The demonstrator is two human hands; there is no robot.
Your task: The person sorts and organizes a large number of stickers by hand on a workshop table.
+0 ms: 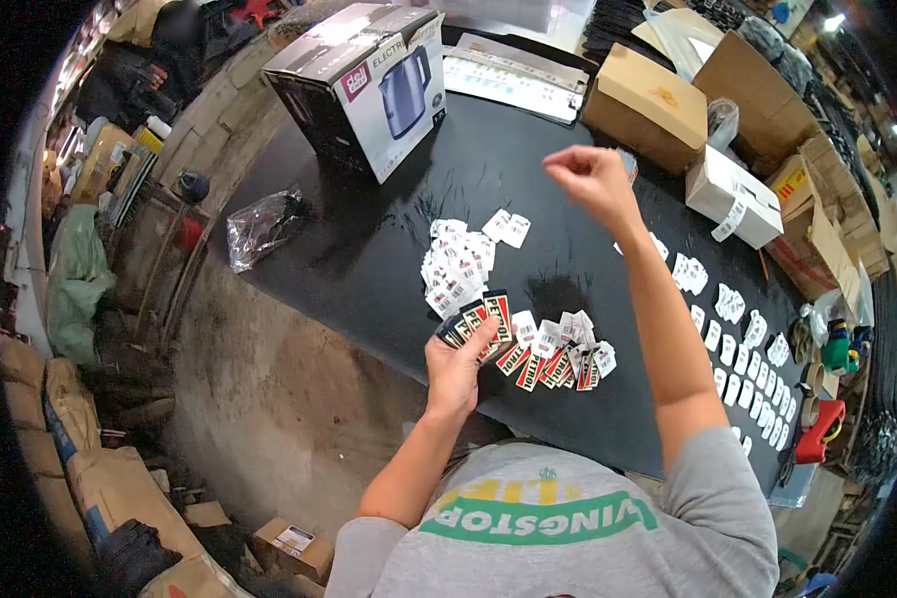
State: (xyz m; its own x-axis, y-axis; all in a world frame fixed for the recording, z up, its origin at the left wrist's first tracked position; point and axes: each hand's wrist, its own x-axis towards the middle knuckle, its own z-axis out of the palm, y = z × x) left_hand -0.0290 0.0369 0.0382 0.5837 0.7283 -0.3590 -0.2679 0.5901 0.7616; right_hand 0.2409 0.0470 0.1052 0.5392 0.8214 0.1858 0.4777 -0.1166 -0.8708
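Note:
My left hand (454, 373) grips a fanned bunch of black, red and white hang tags (497, 313) printed "PETROL". White barcode tags (455, 269) spread in a heap just beyond it. To its right, a second group of PETROL tags (534, 370) lies on the black table (369, 249), with white barcode tags (548, 337) among them. My right hand (596, 182) is raised over the far right of the table, its fingers pinched together. Whether anything is between those fingertips is too small to make out. Two white tags (509, 227) lie apart from the heap.
An electric kettle box (389, 90) stands at the far left of the table, near a crumpled clear plastic bag (261, 229). Rows of white tags (752, 374) cover the right side. Cardboard boxes (648, 105) and a red tape dispenser (819, 433) line the far and right edges.

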